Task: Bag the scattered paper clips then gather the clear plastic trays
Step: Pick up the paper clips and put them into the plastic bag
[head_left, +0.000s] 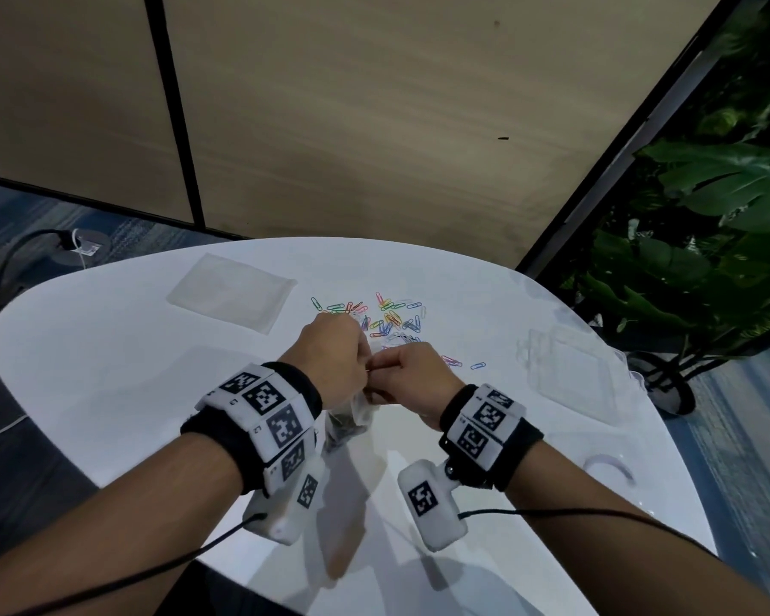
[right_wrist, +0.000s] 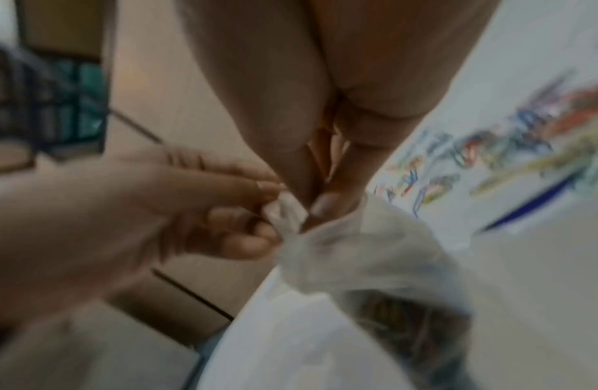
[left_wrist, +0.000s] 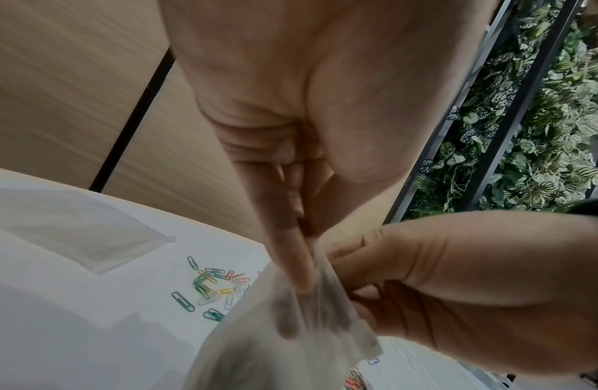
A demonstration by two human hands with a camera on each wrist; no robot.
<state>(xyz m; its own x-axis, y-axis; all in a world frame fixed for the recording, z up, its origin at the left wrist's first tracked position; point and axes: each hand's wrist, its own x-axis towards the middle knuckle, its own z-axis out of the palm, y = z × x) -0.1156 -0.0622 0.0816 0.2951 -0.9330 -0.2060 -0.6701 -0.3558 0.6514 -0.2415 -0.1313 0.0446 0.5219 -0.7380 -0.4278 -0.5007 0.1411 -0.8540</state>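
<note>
Above the near middle of the white table [head_left: 107,349] I have both hands together on one clear plastic bag [head_left: 352,420]. My left hand [head_left: 330,357] pinches its mouth between thumb and fingers, and my right hand [head_left: 412,377] pinches the opposite lip; the bag hangs below with what looks like some clips already inside. I judge I am in the bagging step, working the mouth apart. Most of the paper clips [head_left: 387,317] lie scattered at twelve o'clock from my hands, just beyond them. Clear plastic trays [head_left: 574,375] wait at three o'clock, and a flat clear sheet or bag [head_left: 230,291] at ten. Next I need one hand freed to pick up clips while the other keeps the mouth wide.
</note>
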